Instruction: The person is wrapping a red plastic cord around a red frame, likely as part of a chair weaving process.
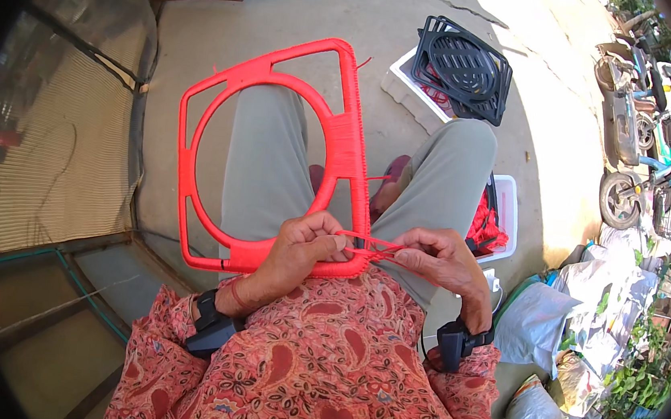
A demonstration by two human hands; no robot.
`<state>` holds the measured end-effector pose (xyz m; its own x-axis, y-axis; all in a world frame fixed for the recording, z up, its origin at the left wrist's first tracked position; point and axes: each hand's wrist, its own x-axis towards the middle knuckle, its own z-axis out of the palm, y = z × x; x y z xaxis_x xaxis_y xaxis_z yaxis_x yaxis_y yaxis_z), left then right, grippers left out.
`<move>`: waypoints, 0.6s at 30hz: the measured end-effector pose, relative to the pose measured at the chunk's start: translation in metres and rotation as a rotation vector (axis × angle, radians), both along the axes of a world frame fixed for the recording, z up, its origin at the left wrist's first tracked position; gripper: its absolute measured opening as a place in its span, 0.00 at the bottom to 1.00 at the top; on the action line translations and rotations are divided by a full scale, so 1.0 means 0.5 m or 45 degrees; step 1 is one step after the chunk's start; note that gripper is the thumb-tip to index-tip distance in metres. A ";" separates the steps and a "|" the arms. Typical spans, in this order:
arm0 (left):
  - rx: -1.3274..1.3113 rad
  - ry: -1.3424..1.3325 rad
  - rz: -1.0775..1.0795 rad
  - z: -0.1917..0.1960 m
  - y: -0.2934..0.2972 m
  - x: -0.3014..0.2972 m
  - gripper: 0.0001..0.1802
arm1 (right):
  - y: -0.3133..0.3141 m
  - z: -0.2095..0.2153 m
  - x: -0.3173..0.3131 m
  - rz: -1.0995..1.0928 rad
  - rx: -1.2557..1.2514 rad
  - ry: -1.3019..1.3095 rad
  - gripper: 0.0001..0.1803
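Observation:
A red square frame (209,92) with a round opening rests across my lap, its right side and near corner wrapped in red cord. My left hand (303,247) grips the frame's near edge and pinches the red cord (368,249) there. My right hand (440,260) holds the cord's other end just to the right, pulling it taut between the two hands. Both wrists carry black devices.
A stack of black frames (464,68) lies on a white crate (407,91) ahead. A white tub (504,218) with red cord stands by my right knee. Bags (534,326) and plants lie to the right, parked scooters (643,118) beyond, a mesh screen (61,126) on the left.

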<state>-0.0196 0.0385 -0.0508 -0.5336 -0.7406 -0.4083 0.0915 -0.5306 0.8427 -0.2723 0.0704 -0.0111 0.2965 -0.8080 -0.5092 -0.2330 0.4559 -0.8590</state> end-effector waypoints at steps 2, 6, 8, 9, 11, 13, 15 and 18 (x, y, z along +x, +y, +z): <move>0.000 0.026 0.022 -0.002 0.002 -0.001 0.05 | 0.000 0.005 -0.007 -0.038 0.047 -0.006 0.11; 0.020 0.056 0.077 0.002 0.002 -0.006 0.06 | 0.001 -0.005 -0.028 -0.175 -0.122 0.034 0.12; 0.023 0.070 0.093 0.005 0.005 -0.007 0.07 | 0.000 -0.004 -0.030 -0.222 -0.178 0.068 0.12; 0.013 0.094 0.129 0.005 0.007 -0.008 0.07 | 0.000 -0.004 -0.027 -0.161 -0.137 0.087 0.13; 0.001 0.118 0.158 0.006 0.010 -0.012 0.08 | 0.004 -0.002 -0.020 -0.107 -0.096 0.106 0.14; 0.034 0.139 0.190 0.005 0.010 -0.013 0.07 | 0.008 -0.002 -0.007 0.067 -0.199 0.153 0.14; 0.026 0.158 0.192 0.001 0.007 -0.010 0.07 | 0.005 -0.005 0.004 0.087 -0.118 0.191 0.13; 0.035 0.176 0.199 0.000 0.006 -0.009 0.07 | 0.010 -0.021 0.005 0.086 -0.225 0.177 0.12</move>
<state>-0.0242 0.0413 -0.0507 -0.4658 -0.8084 -0.3599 0.2884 -0.5232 0.8019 -0.2696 0.0754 -0.0217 0.2895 -0.8689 -0.4014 -0.3794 0.2808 -0.8816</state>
